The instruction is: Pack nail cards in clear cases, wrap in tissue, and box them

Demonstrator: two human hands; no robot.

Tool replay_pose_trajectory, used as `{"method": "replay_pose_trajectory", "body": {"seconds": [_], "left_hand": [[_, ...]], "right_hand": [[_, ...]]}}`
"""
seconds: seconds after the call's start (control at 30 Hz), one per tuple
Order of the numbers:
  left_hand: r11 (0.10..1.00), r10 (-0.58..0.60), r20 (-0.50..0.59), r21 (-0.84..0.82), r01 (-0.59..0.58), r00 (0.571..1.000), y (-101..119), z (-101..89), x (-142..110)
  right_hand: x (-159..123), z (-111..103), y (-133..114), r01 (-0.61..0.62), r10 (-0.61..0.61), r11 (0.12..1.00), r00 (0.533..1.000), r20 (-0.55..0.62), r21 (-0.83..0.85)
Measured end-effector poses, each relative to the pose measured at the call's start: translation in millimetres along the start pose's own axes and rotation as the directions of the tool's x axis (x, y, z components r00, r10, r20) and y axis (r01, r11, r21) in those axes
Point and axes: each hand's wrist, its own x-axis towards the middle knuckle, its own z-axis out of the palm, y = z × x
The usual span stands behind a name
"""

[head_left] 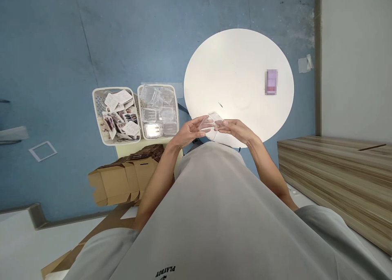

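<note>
Between my two hands is a clear plastic box (212,125), held over the near edge of the round white table (239,67). My left hand (190,132) grips its left side, thumb and fingers closed on it. On the opposite side, my right hand (235,129) pinches the box's edge with its fingertips. The box is tilted, and the glare on it hides whether its lid is up or down. Left of my left hand, a white basket (177,108) contains several similar clear plastic boxes (157,112).
Farther left, another white basket (96,116) holds printed cards (121,104). Flattened brown cardboard boxes (119,180) lie below the baskets. A blurred purple item (271,82) rests on the table's right. Wood-grain boards (333,178) stand at the right. A white square frame (43,151) lies on the blue floor.
</note>
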Motion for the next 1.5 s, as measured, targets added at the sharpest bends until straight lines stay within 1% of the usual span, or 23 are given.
{"method": "replay_pose_trajectory", "body": {"seconds": [0.1,0.2,0.33,0.43,0.53,0.6,0.63,0.67,0.7,0.73,0.77,0.8,0.83,0.87,0.93,1.03,1.13,1.23,1.3,1.37,1.4,1.43,1.5], "left_hand": [[1.0,-0.001,0.007,-0.011,0.001,1.0,1,-0.8,-3],[1.0,0.01,-0.003,-0.003,-0.01,1.0,-4,-0.7,-1],[1.0,0.02,-0.04,0.002,-0.02,0.999,-11,-1.4,1],[1.0,-0.005,-0.119,0.015,0.006,0.993,-9,-10.2,-4],[0.995,-0.015,-0.281,0.09,0.042,0.96,5,-37.3,-18],[0.973,0.003,-0.472,0.206,0.107,0.882,17,-66.7,-32],[0.945,0.023,-0.582,0.277,0.172,0.813,23,-83.8,-40],[0.905,0.059,-0.698,0.34,0.257,0.714,28,-101.9,-49],[0.858,0.107,-0.799,0.375,0.352,0.592,31,-120.2,-59],[0.802,0.153,-0.862,0.395,0.449,0.484,33,-138.2,-69],[0.735,0.205,-0.887,0.418,0.533,0.413,33,-155.3,-78],[0.668,0.251,-0.901,0.425,0.611,0.353,32,-171.1,-87],[0.607,0.272,-0.904,0.426,0.671,0.329,30,-185.1,-95],[0.557,0.272,-0.902,0.432,0.709,0.336,27,-197.2,-101],[0.491,0.237,-0.895,0.446,0.748,0.379,20,-215.1,-107],[0.436,0.196,-0.884,0.467,0.769,0.425,10,-227.1,-107],[0.377,0.207,-0.881,0.472,0.797,0.424,4,-227.3,-101],[0.336,0.209,-0.891,0.453,0.826,0.404,6,-224.7,-103],[0.335,0.179,-0.907,0.422,0.843,0.382,15,-224.3,-111],[0.34,0.177,-0.908,0.419,0.842,0.381,30,-223.4,-122],[0.342,0.212,-0.893,0.449,0.826,0.397,39,-221.3,-126],[0.35,0.284,-0.854,0.516,0.782,0.437,49,-217.0,-128],[0.377,0.5,-0.706,0.698,0.609,0.501,67,-197.9,-123]], "right_hand": [[9,2,3,-0.025,0.033,0.998,0.989,-0.145,0.06],[21,13,10,-0.006,0.018,0.999,0.961,-0.276,0.041],[36,30,23,0.071,-0.073,0.997,0.945,-0.318,-0.019],[43,40,27,0.085,-0.079,0.996,0.942,-0.327,0.002],[46,45,22,0.091,-0.085,0.996,0.929,-0.362,0.0],[46,45,18,0.092,-0.093,0.996,0.921,-0.378,-0.022],[45,45,16,0.089,-0.095,0.995,0.92,-0.381,-0.033],[45,45,14,0.086,-0.096,0.995,0.919,-0.382,-0.042],[45,45,13,0.085,-0.097,0.995,0.918,-0.383,-0.05],[44,45,12,0.082,-0.098,0.995,0.918,-0.384,-0.057],[44,45,12,0.08,-0.098,0.995,0.918,-0.383,-0.064],[44,46,12,0.076,-0.097,0.995,0.919,-0.383,-0.07],[45,47,13,0.072,-0.095,0.995,0.919,-0.383,-0.074],[45,49,13,0.068,-0.092,0.995,0.919,-0.382,-0.076],[46,53,14,0.066,-0.089,0.995,0.92,-0.381,-0.073],[46,58,14,0.067,-0.089,0.995,0.921,-0.378,-0.071],[46,59,13,0.07,-0.095,0.994,0.922,-0.376,-0.08],[44,57,14,0.08,-0.105,0.994,0.918,-0.382,-0.081],[43,55,15,0.084,-0.104,0.994,0.914,-0.392,-0.069],[40,54,16,0.086,-0.096,0.995,0.911,-0.402,-0.045],[39,54,16,0.085,-0.09,0.996,0.911,-0.404,-0.029],[38,53,15,0.083,-0.081,0.996,0.912,-0.402,-0.013],[35,52,15,0.075,-0.061,0.997,0.918,-0.391,0.02]]}}
